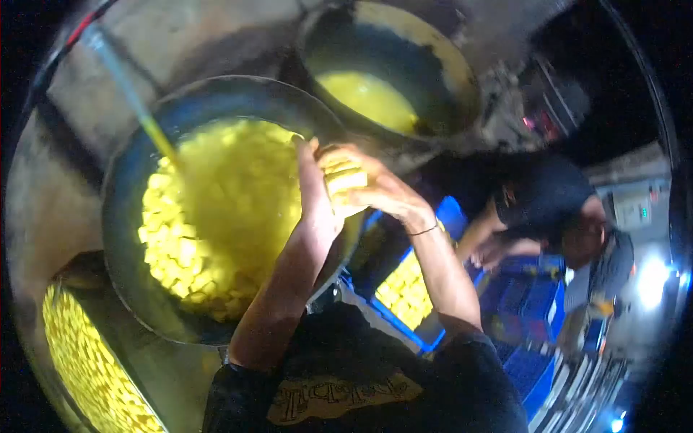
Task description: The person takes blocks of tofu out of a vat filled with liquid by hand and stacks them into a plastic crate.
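Note:
My left hand (317,191) and my right hand (361,180) are cupped together over the right rim of a large dark pan (133,299). Between them they hold several yellow tofu-like blocks (345,177), partly covered by my fingers. Many similar yellow cubes (173,249) fill the pan, and haze or cloudy liquid blurs its middle. A long pole (130,83) leans into the pan from the upper left, its lower end hidden.
A second dark pan (451,79) at the top holds yellow liquid. Yellow pieces lie in a blue crate (429,345) beside my right arm and in a long tray (86,368) at lower left. Another person (548,191) bends near stacked blue crates (523,299) on the right.

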Tool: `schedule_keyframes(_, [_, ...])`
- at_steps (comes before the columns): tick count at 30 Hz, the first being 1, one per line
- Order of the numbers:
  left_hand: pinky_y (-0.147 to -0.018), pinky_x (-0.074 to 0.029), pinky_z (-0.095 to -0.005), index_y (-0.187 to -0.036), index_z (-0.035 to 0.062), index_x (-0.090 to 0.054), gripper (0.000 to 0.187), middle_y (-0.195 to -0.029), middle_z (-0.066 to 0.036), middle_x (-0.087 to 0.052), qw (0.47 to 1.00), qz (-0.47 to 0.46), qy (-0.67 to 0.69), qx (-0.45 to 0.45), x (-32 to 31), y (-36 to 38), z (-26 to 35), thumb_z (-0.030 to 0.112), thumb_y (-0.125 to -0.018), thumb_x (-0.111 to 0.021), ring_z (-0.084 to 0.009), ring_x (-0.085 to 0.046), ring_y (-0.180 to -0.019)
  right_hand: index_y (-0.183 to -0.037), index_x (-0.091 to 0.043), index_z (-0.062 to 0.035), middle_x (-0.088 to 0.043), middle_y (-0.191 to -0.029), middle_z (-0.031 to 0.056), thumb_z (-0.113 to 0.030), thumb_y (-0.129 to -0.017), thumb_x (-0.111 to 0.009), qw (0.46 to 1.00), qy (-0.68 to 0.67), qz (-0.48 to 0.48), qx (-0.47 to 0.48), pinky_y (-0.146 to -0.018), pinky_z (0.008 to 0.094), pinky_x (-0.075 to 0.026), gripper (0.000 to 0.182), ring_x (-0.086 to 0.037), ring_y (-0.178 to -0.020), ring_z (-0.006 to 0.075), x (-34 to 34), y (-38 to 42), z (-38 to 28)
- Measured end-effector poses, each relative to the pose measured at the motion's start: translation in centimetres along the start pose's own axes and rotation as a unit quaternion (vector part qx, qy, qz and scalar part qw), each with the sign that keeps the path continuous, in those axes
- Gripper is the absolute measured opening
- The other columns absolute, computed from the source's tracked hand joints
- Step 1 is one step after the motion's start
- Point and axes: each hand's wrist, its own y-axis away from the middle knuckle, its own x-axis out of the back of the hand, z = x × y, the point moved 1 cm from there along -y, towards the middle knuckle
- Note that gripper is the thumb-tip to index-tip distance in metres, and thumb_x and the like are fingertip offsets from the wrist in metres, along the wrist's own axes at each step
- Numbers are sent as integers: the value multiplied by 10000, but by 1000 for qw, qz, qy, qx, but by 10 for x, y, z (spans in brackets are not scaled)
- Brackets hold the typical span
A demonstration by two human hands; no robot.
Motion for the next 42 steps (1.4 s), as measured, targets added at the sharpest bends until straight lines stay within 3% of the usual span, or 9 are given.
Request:
schedule_keyframes(4, [-1043, -284, -366, -1417, 6, -186, 802, -1362, -159, -373, 993, -83, -54, 66, -68, 39, -90, 614, -903, -284, -231, -376, -1248, -1162, -505, -37, -504, -1154, 67, -314, -661, -698, 971, -117, 209, -24, -895, 309, -424, 604, -505, -1065, 184, 36, 138, -29])
schedule_keyframes(7, [-1090, -151, -318, -1409, 9, -223, 728, -1419, -157, -319, 960, -120, -224, 114, -52, 67, -179, 554, -931, -295, -198, -264, -1322, -1187, -484, -51, -550, -1132, 66, -290, -674, -663, 890, -327, 319, -4, -879, 317, -464, 594, -542, -1039, 183, 39, 259, -3])
schedule_keyframes(11, [-979, -333, -350, -1227, 102, -491, 405, -1241, -59, -517, 855, -77, -438, 266, 82, 88, -346, 379, -945, -401, -184, -437, -1180, -1195, -489, -70, -570, -1149, 99, -332, -746, -658, 737, -434, 516, -48, -884, 456, -466, 547, -544, -1055, 264, 7, 391, 95])
schedule_keyframes(15, [-770, -466, -424, -1127, 64, -511, 385, -1014, -123, -607, 677, -183, -712, 30, 148, 95, -433, 293, -827, -588, -307, -585, -897, -1185, -493, -22, -567, -1160, 121, -351, -825, -577, 711, -474, 513, -82, -905, 540, -434, 496, -543, -1067, 292, 6, 441, 163])
schedule_keyframes(20, [-1053, -245, -485, -1166, 5, -526, 503, -1246, -198, -482, 428, -325, -836, -109, 131, 30, -477, 265, -739, -586, -348, -394, -1211, -1178, -497, -31, -525, -1207, 159, -360, -837, -559, 695, -462, 542, -93, -901, 542, -432, 477, -509, -1106, 323, 24, 472, 202])
schedule_keyframes(26, [-1043, -193, -546, -1109, 96, -601, 428, -1169, -120, -502, 327, -386, -863, -13, 133, -9, -520, 333, -752, -592, -283, -396, -1163, -1252, -445, -23, -513, -1222, 168, -334, -829, -559, 711, -457, 517, -138, -879, 530, -455, 538, -504, -1128, 324, 28, 494, 223])
schedule_keyframes(29, [-1010, -220, -543, -993, 106, -638, 352, -1117, -106, -498, 342, -402, -830, -181, 135, -20, -527, 371, -764, -616, -253, -389, -1106, -1302, -394, -36, -496, -1253, 146, -308, -858, -520, 728, -439, 499, -169, -836, 510, -483, 536, -502, -1137, 276, 45, 479, 244])
schedule_keyframes(33, [-1029, -188, -549, -961, 113, -675, 386, -1214, -136, -463, 272, -440, -855, 45, 132, -17, -527, 436, -838, -502, -279, -343, -1178, -1291, -432, -32, -510, -1237, 131, -324, -860, -553, 743, -310, 502, -316, -856, 419, -493, 534, -510, -1112, 244, 101, 440, 280])
schedule_keyframes(42, [-1053, -217, -514, -1174, 149, -565, 393, -1303, -117, -455, 306, -397, -864, 52, 143, 13, -500, 343, -832, -547, -303, -417, -1208, -1248, -538, -187, -457, -1350, 83, -664, -642, -582, 877, 53, 88, -469, -1033, 326, -328, 772, -412, -1256, 227, 138, 338, 424])
